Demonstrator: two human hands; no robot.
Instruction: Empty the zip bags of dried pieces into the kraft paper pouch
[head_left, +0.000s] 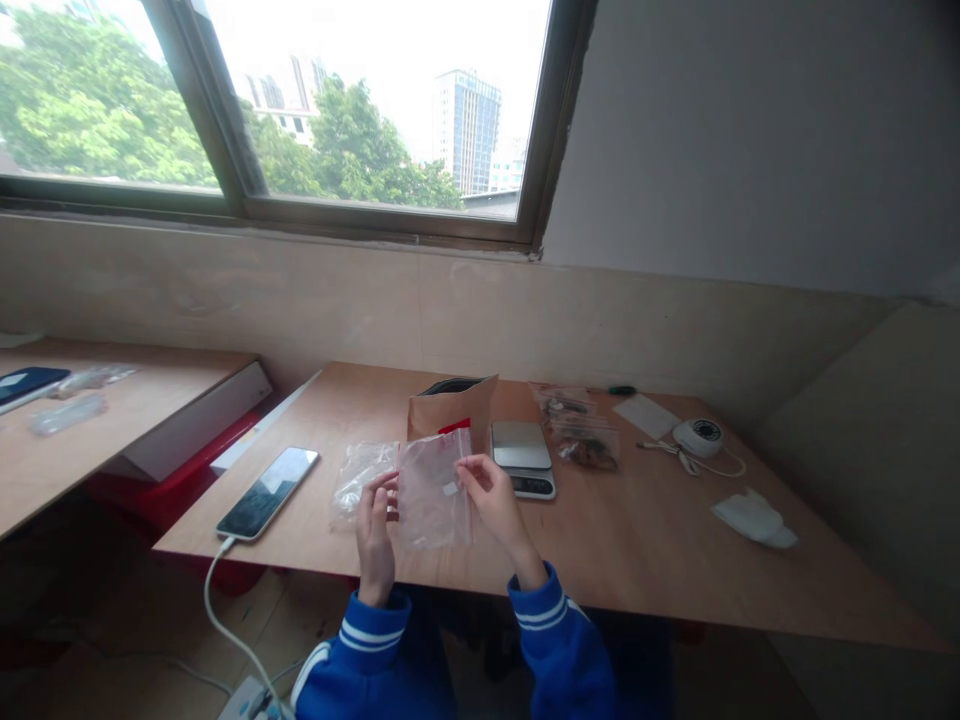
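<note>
A clear zip-lock bag is held up over the near part of the table, between my two hands. My left hand grips its left edge, with the fingers partly behind the plastic. On the upper right side of the bag, my right hand pinches it with thumb and fingertips. A small white piece shows on or in the bag near those fingertips. Behind it stands a brown paper bag with its top open. More clear plastic bags lie just left of my left hand.
Right of the paper bag is a kitchen scale. Bags of small parts, a white dome camera with cables, a white card and a crumpled white bag lie farther right. A phone on a charging cable lies left.
</note>
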